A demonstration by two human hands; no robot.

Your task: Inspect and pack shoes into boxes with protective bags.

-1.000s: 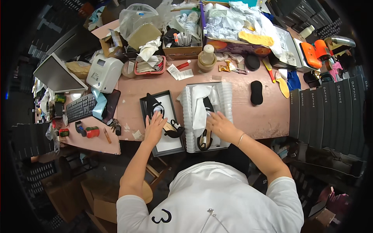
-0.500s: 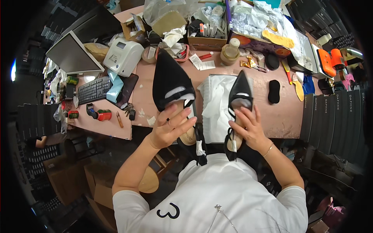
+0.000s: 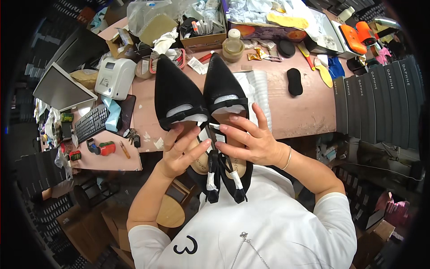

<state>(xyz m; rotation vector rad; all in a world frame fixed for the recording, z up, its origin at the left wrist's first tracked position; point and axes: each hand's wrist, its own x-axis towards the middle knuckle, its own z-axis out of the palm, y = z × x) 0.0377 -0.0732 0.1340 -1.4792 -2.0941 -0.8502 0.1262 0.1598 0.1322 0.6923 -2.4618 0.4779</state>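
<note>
Two black pointed-toe slingback shoes are held up side by side above the table's near edge, toes pointing away from me. My left hand (image 3: 181,151) grips the left shoe (image 3: 175,89) at its middle, fingers over the opening. Around the middle of the right shoe (image 3: 224,85) my right hand (image 3: 253,140) is closed, its fingers reaching across the insole. White stuffing shows inside both toes. White wrapping covers part of each heel strap, close to my white shirt. Behind the shoes lies white wrapping paper (image 3: 259,92), partly hidden by them.
On the pink table (image 3: 300,107) lie a black oval pad (image 3: 294,82), a keyboard (image 3: 95,120) and a label printer (image 3: 115,78). A pump bottle (image 3: 233,47) stands at the back before boxes of paper. Dark shoe boxes (image 3: 380,101) line the right side; a monitor (image 3: 65,87) is at left.
My right hand has brought the right shoe leftward and up against the left shoe. The view has shifted, so the table items appear further left.
</note>
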